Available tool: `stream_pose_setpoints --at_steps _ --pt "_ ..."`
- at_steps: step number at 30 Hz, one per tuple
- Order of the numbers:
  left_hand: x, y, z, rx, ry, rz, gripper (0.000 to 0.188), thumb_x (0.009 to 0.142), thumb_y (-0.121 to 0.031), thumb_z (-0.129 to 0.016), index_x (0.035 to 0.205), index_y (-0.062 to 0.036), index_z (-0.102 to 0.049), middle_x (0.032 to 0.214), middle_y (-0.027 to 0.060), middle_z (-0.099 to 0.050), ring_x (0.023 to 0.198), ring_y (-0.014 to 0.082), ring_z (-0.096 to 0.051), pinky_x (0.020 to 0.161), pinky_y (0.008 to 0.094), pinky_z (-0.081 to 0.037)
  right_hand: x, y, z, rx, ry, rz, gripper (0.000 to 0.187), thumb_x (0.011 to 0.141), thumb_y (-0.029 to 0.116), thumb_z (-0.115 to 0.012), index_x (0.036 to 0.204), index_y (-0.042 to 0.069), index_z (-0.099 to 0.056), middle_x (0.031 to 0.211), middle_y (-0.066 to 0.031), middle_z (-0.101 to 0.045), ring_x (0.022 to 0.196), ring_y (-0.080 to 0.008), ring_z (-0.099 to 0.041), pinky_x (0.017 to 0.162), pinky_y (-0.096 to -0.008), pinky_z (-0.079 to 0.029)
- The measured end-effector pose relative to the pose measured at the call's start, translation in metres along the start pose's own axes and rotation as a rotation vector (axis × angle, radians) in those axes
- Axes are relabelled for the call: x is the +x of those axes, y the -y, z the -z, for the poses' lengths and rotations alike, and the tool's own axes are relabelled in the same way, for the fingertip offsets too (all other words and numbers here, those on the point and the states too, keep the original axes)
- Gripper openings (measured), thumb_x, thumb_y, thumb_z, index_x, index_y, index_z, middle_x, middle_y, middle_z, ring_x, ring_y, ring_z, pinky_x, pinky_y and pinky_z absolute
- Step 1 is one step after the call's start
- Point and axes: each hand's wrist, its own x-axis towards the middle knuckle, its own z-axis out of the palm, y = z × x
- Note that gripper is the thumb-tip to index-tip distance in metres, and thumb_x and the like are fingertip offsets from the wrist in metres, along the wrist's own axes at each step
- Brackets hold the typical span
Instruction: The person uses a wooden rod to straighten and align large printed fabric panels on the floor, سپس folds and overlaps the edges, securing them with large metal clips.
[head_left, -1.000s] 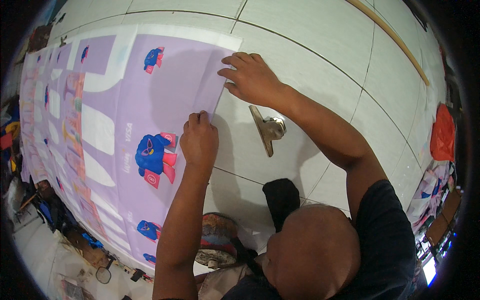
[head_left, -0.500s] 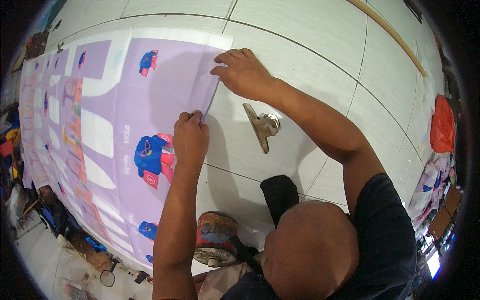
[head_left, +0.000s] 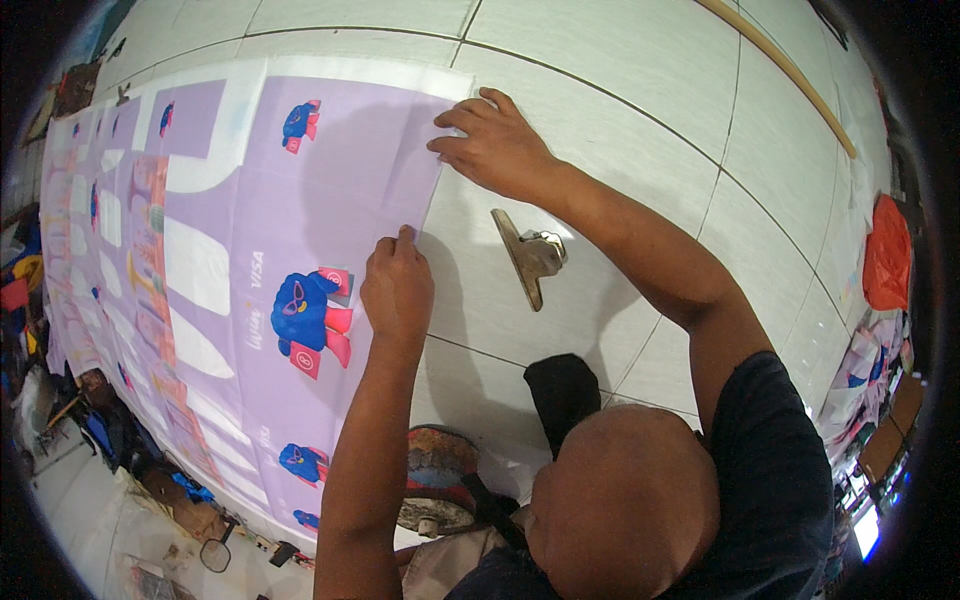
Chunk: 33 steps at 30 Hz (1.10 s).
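A large lilac printed sheet [head_left: 330, 190] with blue and pink cartoon figures and white shapes lies over the tiles on the left. My left hand [head_left: 398, 285] is closed at its right edge, the fingers curled with the index finger pointing up along the border. Farther off, near the sheet's far right corner, my right hand [head_left: 492, 145] rests with spread fingers on the same edge. To the right of the sheet, below my right forearm, a large metal bulldog clip [head_left: 528, 258] lies on the floor, touched by neither hand.
A worn, paint-stained round drum-like object [head_left: 440, 460] stands by my left forearm, near a dark-covered foot [head_left: 562, 395]. A long wooden pole [head_left: 785, 75] lies at the far right. Beyond it are a red plastic bag [head_left: 887, 255] and printed cloth [head_left: 865, 365]. Clutter lines the left side.
My left hand has shifted slightly right along with the sheet's edge, which now lies flatter between the hands. My right hand has spread its fingers a little more.
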Motion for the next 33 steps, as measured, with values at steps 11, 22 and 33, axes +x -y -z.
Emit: stream_pose_setpoints --at_steps 11,22,33 --pt "0.002 0.001 0.001 -0.006 0.019 -0.016 0.027 0.084 -0.008 -0.058 0.109 -0.0045 -0.068 0.093 0.0125 -0.065 0.082 0.0313 -0.066 0.066 0.0402 -0.056 -0.001 0.000 -0.007 -0.074 -0.071 0.021 0.020 0.088 0.023 -0.067 0.106 0.018 -0.073 0.115 0.0002 -0.065 0.117 -0.0193 -0.053 0.109 -0.0459 -0.034" --pt "0.018 0.014 0.012 -0.265 0.110 0.089 0.027 0.086 -0.011 -0.057 0.107 -0.0064 -0.073 0.096 0.0187 -0.069 0.087 0.0362 -0.066 0.080 0.0440 -0.053 -0.004 0.001 0.002 0.032 -0.088 0.058 0.024 0.086 0.021 -0.068 0.110 0.017 -0.072 0.115 -0.0021 -0.066 0.115 -0.0215 -0.055 0.105 -0.0423 -0.036" --pt "0.009 0.009 0.004 -0.147 0.035 0.002 0.027 0.086 -0.013 -0.057 0.108 -0.0049 -0.069 0.096 0.0156 -0.067 0.086 0.0343 -0.066 0.073 0.0440 -0.055 0.001 0.005 -0.005 0.068 -0.043 0.300 0.013 0.078 0.015 -0.071 0.091 0.017 -0.073 0.101 0.0022 -0.065 0.105 -0.0173 -0.057 0.099 -0.0366 -0.039"
